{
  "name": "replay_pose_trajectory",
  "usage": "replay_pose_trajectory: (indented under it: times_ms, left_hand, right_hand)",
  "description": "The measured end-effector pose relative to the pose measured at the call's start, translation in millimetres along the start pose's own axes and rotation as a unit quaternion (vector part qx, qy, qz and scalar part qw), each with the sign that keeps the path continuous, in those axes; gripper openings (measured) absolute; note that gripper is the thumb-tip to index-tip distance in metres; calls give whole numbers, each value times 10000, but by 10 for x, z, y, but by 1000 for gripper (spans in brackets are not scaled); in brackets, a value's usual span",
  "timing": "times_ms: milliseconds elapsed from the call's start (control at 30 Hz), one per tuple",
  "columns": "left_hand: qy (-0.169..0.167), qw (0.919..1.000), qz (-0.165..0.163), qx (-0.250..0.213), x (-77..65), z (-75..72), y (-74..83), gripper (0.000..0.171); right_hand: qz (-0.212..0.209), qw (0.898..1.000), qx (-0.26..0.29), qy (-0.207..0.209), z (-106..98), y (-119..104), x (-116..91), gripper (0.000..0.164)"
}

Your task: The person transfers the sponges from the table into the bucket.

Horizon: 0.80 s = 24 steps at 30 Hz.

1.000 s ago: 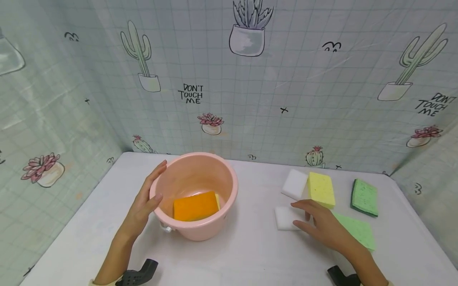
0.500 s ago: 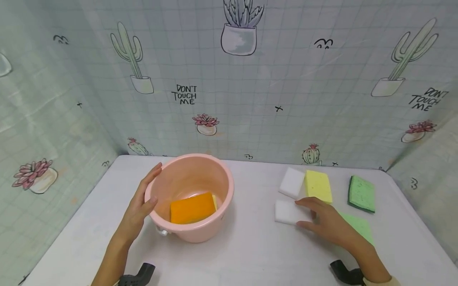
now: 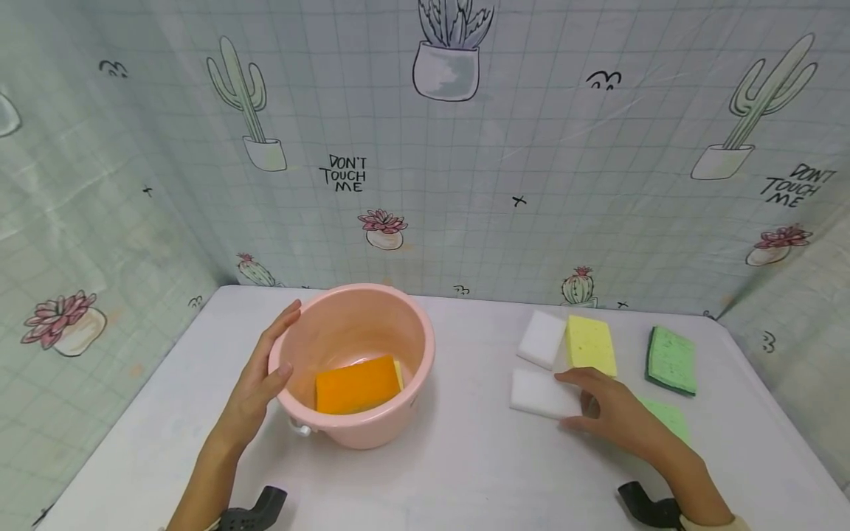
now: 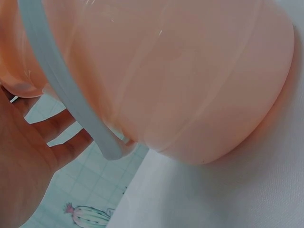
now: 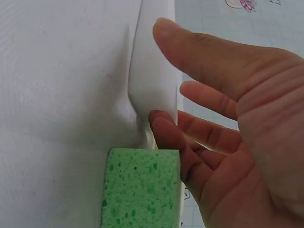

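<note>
My left hand point(image 3: 255, 387) rests against the left rim of a pink bucket point(image 3: 361, 432), fingers straight along the outside and thumb at the rim. Inside the bucket lies an orange sponge point(image 3: 357, 386) with a yellow edge behind it. In the left wrist view the fingers extend behind the bucket's white handle point(image 4: 71, 90). On the right, my right hand point(image 3: 617, 417) is at the right end of a white sponge point(image 3: 541, 391), index finger and thumb on either side. The right wrist view shows the thumb extended, apart from the white sponge point(image 5: 154, 71).
Behind the near white sponge lie another white sponge point(image 3: 542, 339) and a yellow sponge point(image 3: 591, 345). A green sponge point(image 3: 671, 360) lies further right, and a light green sponge point(image 3: 671, 418) is partly under the right arm. A patterned curtain point(image 3: 465, 162) borders the white table point(image 3: 478, 472).
The near white sponge has shifted slightly away from me and turned a little. My right hand has drawn slightly right along it. The left hand stays at the bucket rim.
</note>
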State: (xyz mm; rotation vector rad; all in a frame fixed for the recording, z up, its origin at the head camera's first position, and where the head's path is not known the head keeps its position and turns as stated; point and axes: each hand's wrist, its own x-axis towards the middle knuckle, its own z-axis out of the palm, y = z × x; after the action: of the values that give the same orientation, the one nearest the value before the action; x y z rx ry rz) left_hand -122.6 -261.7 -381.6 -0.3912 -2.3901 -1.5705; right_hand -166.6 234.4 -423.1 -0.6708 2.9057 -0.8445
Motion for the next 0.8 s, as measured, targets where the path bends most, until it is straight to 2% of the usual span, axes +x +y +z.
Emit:
replay_pose_trajectory:
  times_ms: [333,533,800]
  left_hand:
    - [27,10000,-31,50,6,3,-3,65]
    - [39,10000,-48,-1,-1,4,16,65]
    - [-38,9999,-69,-129,14,-9,25,62]
  right_hand:
    - [95,9988,462,-88,-19,57,16,65]
    - [-201,9978,617,-113,-18,81,17,66]
    - [-160,9973,662,-291,-23,88,8,66]
